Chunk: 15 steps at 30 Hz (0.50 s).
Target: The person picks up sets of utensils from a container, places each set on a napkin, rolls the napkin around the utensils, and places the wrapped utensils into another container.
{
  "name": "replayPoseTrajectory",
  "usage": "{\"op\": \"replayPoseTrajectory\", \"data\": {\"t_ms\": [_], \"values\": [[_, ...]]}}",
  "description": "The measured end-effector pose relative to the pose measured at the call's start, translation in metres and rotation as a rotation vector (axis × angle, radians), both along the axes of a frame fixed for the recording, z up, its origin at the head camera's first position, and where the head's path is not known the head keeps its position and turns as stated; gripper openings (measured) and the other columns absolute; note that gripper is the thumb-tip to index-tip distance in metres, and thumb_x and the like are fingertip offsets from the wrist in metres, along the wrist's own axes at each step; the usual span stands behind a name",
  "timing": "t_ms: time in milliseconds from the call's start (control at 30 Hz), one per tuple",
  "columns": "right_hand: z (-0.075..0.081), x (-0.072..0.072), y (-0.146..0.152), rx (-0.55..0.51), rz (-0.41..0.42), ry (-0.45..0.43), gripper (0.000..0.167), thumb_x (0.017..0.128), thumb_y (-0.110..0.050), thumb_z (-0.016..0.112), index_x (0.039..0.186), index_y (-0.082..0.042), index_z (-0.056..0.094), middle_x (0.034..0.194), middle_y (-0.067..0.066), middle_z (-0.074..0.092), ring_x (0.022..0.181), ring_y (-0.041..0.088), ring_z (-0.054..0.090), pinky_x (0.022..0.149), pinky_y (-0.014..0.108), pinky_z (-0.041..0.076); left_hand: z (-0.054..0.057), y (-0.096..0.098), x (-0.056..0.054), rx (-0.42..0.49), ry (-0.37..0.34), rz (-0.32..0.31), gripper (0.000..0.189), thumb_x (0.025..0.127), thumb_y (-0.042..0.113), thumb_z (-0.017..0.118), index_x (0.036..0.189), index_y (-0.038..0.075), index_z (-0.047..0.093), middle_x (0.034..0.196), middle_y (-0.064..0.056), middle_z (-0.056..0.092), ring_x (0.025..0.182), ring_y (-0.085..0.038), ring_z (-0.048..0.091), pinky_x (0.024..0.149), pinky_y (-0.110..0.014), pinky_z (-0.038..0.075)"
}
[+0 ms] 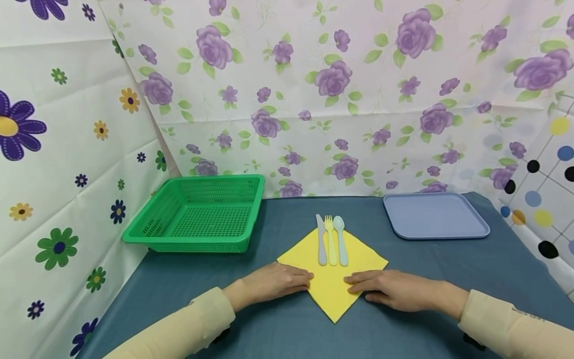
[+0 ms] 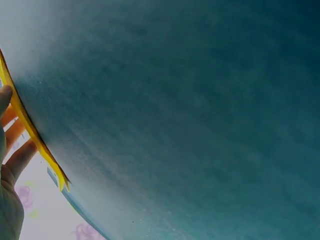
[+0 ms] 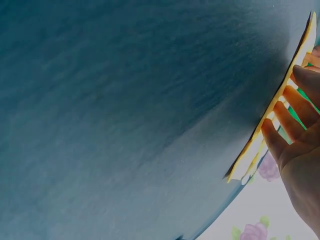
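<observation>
A yellow napkin (image 1: 332,291) lies on the blue-covered table, turned so one corner points toward me. On its upper part a grey-lilac knife (image 1: 321,242), a pale yellow fork (image 1: 331,242) and a pale blue-green spoon (image 1: 342,242) lie side by side, handles toward me. My left hand (image 1: 280,283) rests on the napkin's left edge with fingers extended. From the other side, my right hand (image 1: 394,290) touches the right edge, its fingers straight too. Both wrist views show fingertips on the yellow cloth, in the left wrist view (image 2: 30,130) and the right wrist view (image 3: 267,115).
At the back left stands a green plastic basket (image 1: 197,240) with perforated sides. A blue-grey tray (image 1: 437,217) lies at the back right of the table (image 1: 251,329). Flower-patterned cloth (image 1: 314,99) hangs behind, and more patterned cloth hangs along both sides.
</observation>
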State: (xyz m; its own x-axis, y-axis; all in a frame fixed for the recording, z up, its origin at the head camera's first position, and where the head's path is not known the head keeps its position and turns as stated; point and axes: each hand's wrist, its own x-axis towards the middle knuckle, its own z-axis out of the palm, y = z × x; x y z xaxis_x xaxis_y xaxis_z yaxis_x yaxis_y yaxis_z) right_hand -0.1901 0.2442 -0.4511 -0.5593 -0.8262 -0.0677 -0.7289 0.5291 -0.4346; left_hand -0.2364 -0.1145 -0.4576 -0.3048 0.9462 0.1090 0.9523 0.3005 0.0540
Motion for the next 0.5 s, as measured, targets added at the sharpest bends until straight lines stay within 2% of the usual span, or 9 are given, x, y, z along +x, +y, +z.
{"op": "replayPoseTrajectory", "data": {"t_ms": [167,500], "values": [[-0.001,-0.001,-0.006,-0.026,0.007,0.093,0.037,0.108,-0.025,0.061,0.145,-0.029,0.062,0.154,-0.006,0.054,0.141,0.019,0.052,0.107,0.047,0.051,0.002,0.001,0.0,0.031,-0.045,0.032,0.021,0.111,0.024,0.056,0.127,0.019,0.068,0.116,0.01,0.073,0.1,0.001,0.067,0.087,-0.015,0.054],[-0.002,-0.003,-0.017,-0.043,-0.022,0.197,0.031,0.098,-0.023,0.076,0.128,-0.025,0.069,0.14,-0.003,0.062,0.125,0.018,0.061,0.1,0.043,0.056,0.001,0.001,0.002,0.051,-0.074,0.088,0.023,0.112,0.026,0.053,0.129,0.02,0.067,0.118,0.008,0.075,0.099,-0.002,0.07,0.086,-0.018,0.056]]}}
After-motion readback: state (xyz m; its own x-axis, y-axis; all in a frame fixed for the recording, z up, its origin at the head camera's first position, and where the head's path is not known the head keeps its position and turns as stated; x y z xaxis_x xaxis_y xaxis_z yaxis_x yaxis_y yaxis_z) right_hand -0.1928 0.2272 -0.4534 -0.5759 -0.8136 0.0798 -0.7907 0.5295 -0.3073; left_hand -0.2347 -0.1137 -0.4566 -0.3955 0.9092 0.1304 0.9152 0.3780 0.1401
